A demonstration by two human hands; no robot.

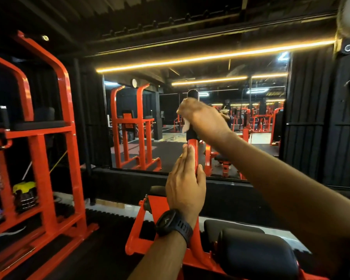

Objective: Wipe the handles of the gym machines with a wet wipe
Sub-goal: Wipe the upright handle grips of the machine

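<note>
White wet wipe (pixel 186 125) wraps the black padded handle (pixel 192 93), gripped by your right hand (pixel 204 118); your flat left hand (pixel 185 184) steadies the red steel post (pixel 192 147) below; wiping looks underway, other handles likely left.

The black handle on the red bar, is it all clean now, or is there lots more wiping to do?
Not finished yet. Nothing shows as clearly done. Right now the right hand grips the white wipe around the black handle, while the left hand steadies the red bar below. The handle's top end pokes out uncovered, and the red machine at left has a black grip nobody is touching.
</note>
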